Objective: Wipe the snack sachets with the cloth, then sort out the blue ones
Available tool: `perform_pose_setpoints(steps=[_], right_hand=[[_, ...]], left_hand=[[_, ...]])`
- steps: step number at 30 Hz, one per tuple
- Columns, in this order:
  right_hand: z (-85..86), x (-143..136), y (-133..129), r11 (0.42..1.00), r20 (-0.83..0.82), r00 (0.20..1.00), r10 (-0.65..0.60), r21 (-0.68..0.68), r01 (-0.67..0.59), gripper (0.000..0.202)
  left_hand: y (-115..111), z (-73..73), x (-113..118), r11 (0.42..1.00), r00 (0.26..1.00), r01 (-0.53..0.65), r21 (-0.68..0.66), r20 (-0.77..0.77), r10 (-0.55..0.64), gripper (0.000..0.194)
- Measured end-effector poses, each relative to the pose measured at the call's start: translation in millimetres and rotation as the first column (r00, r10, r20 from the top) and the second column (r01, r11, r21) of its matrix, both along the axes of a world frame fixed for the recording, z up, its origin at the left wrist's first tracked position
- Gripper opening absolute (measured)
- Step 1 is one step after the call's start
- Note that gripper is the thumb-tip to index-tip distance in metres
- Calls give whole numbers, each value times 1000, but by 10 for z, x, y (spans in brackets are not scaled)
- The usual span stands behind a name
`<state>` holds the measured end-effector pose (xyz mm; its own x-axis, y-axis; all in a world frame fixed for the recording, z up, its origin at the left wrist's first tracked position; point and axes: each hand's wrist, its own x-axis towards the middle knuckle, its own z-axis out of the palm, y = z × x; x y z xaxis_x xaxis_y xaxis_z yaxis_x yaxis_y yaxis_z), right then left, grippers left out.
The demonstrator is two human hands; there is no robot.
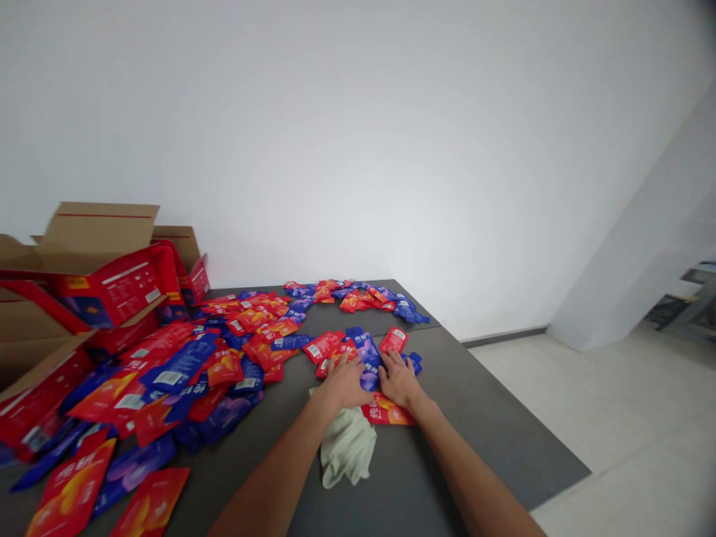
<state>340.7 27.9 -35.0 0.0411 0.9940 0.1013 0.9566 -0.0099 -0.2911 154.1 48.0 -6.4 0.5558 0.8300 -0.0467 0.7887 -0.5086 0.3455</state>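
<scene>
Both hands rest on a small group of red and blue printed pouches on the dark table. My left hand (343,383) lies with fingers stretched over a red pouch (324,345) at the left of the group. My right hand (400,379), its fingers apart, touches the right side, close to another red pouch (394,340). Between the hands shows a blue pouch (366,350). A red-orange pouch (388,411) lies just below the right hand. The crumpled pale green cloth (347,447) sits beneath my left wrist. Neither hand grips anything that I can see.
A large heap of red and blue pouches (184,365) spreads across the left. Open red cardboard boxes (120,287) stand behind it against the wall. More pouches (372,298) lie in a curved band at the back. The table's right edge (520,408) borders the floor.
</scene>
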Motion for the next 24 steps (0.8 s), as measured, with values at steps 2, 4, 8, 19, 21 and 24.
perform_pose_setpoints(steps=[2, 4, 8, 19, 21, 24], right_hand=[[5, -165, -129, 1000, -4, 1000, 22, 12, -22, 51], [6, -317, -251, 999, -4, 999, 41, 20, -41, 51], [25, -544, -436, 998, 8, 998, 67, 22, -67, 52], [598, -1064, -537, 969, 62, 983, 174, 167, -182, 36], [696, -1180, -594, 958, 55, 974, 222, 172, -228, 30], [769, -1292, -687, 959, -51, 957, 284, 3, -284, 27]], left_hand=[[-148, 3, -161, 1000, 1000, -21, 0, 11, 21, 79], [-287, -8, -312, 999, 999, -41, 8, 27, 41, 77], [-517, -26, -539, 998, 997, -55, 27, 60, 54, 73], [-523, 130, -953, 974, 858, -202, 100, 497, 127, 39], [-489, 126, -1084, 973, 842, -223, 59, 514, 162, 39], [-502, 145, -1236, 982, 869, -171, -85, 456, 191, 32]])
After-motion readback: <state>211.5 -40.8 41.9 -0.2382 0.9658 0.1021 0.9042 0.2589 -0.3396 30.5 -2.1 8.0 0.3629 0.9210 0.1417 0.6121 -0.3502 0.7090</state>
